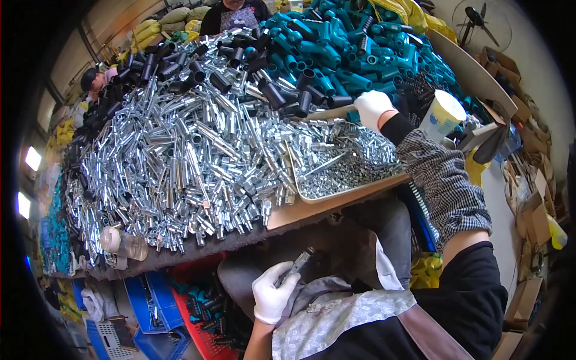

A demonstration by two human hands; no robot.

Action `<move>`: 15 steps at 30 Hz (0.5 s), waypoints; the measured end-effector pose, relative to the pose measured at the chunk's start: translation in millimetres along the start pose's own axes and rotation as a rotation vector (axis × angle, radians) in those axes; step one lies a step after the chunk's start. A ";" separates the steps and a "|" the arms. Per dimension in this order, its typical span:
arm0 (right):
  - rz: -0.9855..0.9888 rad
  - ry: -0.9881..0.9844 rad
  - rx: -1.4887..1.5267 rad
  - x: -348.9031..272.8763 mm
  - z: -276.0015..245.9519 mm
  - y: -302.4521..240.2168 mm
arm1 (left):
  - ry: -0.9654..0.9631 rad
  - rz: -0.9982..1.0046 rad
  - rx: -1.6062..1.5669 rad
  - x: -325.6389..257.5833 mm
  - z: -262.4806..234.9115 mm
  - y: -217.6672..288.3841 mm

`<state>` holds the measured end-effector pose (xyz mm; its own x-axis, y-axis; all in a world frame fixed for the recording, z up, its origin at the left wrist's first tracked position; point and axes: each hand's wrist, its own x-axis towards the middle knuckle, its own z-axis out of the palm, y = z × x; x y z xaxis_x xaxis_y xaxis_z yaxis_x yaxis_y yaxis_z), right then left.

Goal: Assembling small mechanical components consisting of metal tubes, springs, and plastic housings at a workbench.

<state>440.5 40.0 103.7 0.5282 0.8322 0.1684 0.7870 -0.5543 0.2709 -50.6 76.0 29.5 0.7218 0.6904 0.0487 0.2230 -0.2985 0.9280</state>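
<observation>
My left hand point(275, 294), in a white glove, is closed around a short metal tube point(302, 260) with a dark tip, held above my lap. My right hand point(373, 109), also gloved in white, reaches to the far right of the heap. Its fingers look curled, and what they hold, if anything, is hidden. It is nearest the teal plastic handles point(354, 78) and a pile of dark springs point(417, 90). A large heap of shiny metal tubes point(180, 156) covers the bench in front of me. Below my right hand, a shallow tray point(312, 198) holds small metal parts.
Black plastic sleeves point(273, 95) lie across the heap's far side. A white bucket point(443, 115) stands beside my right forearm. A clear jar point(123, 243) is at the bench's left edge. Blue bins point(147, 306) and a red crate point(195, 324) sit below. Two people work beyond the heap.
</observation>
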 end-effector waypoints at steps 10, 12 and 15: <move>-0.004 0.174 -0.084 -34.7 -2.6 4.3 | -0.012 0.120 0.052 -13.2 5.5 29.1; 0.005 0.334 0.230 -49.0 -24.5 -3.8 | -0.008 0.154 0.070 -16.8 2.0 29.6; -0.202 0.484 1.017 -97.1 -58.1 -30.7 | 0.002 0.159 0.079 -19.2 -2.8 28.8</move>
<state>346.5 -23.2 134.1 0.3580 0.7015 0.6162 0.8535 0.0217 -0.5206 -59.9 56.0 56.3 0.7509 0.6315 0.1933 0.1572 -0.4551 0.8764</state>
